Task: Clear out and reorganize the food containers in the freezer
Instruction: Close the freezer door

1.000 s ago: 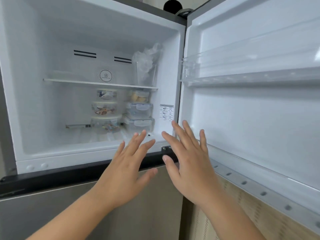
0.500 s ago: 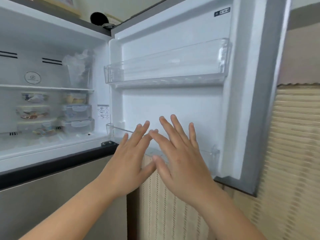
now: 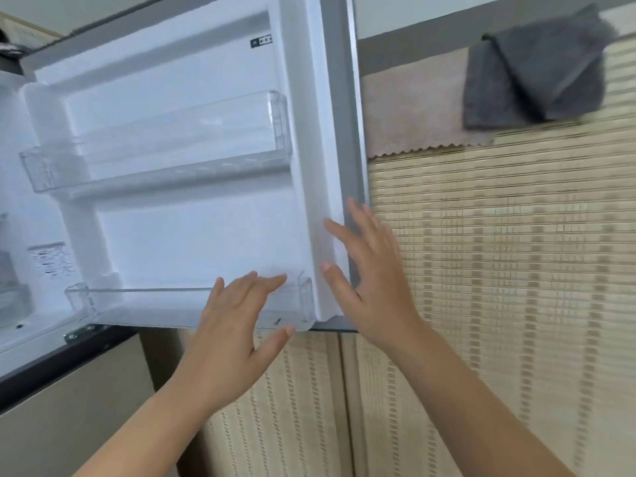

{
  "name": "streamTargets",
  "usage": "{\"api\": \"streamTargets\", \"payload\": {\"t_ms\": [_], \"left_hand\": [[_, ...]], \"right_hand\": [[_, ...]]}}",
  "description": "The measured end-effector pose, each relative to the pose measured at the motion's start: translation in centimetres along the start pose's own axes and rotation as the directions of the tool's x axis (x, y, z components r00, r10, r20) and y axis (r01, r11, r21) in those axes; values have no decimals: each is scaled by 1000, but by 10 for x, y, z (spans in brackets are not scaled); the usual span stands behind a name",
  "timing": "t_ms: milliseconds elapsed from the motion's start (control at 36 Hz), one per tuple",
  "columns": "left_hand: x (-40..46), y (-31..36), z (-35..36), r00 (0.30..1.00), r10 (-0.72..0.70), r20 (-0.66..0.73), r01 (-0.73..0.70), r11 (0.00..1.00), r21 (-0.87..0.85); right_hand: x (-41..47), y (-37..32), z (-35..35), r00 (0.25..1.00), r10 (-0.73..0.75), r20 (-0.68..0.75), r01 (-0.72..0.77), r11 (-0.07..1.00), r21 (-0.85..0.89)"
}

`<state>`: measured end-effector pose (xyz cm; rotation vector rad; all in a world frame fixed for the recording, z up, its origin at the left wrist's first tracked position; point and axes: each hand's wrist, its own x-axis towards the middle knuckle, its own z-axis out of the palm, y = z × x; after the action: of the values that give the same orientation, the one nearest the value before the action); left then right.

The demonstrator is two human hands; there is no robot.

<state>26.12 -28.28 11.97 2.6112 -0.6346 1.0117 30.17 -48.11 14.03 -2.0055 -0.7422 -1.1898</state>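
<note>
We face the inside of the open freezer door [image 3: 192,215], which fills the left and middle of our view, its grey outer edge [image 3: 351,132] standing upright at the right. Two clear door shelves hang on it: the upper shelf [image 3: 165,142] across the middle of the door and the lower shelf [image 3: 144,301] along its bottom edge, and we see nothing in either. At the far left only a thin strip of the freezer compartment [image 3: 10,297] shows, with a small printed label [image 3: 51,259] on its side wall; the food containers there are too blurred and cut off to make out. Behind the door, to the right, a woven bamboo blind [image 3: 499,270] covers the wall, with a beige cloth [image 3: 413,111] and a dark grey towel [image 3: 537,67] draped over its top. Our left hand [image 3: 234,335] is spread, fingers apart, in front of the right end of the lower shelf; we cannot tell whether it touches. Our right hand [image 3: 371,280] is also spread flat, empty, its fingers lying over the door's right edge near the bottom corner.
</note>
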Motion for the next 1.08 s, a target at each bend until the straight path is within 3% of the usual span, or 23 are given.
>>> {"api": "streamTargets", "payload": {"t_ms": [167, 333, 472, 667, 833, 1000, 1083], "left_hand": [[-7, -2, 0, 1000, -4, -25, 5, 998, 65], [-19, -6, -9, 998, 13, -55, -9, 998, 62], [-35, -8, -20, 992, 19, -123, -18, 1000, 6], [-65, -12, -37, 967, -32, -251, 3, 993, -116], [-91, -15, -56, 947, -52, -318, -6, 984, -180], [-119, -21, -72, 930, -114, -349, 38, 975, -219], [-135, -26, -83, 917, -164, -364, 81, 970, -230]], "right_hand": [[8, 19, -3, 988, 150, -35, -144, 980, 136], [11, 18, 2, 987, 158, 12, -156, 951, 267], [9, 10, -4, 975, 224, -2, -197, 864, 464], [6, -2, -7, 930, 302, 210, -366, 707, 605], [-3, -31, 5, 940, 221, 260, -341, 595, 728], [-8, -68, 18, 931, 56, 361, -358, 336, 871], [-10, -90, 26, 930, -18, 367, -348, 275, 896]]}}
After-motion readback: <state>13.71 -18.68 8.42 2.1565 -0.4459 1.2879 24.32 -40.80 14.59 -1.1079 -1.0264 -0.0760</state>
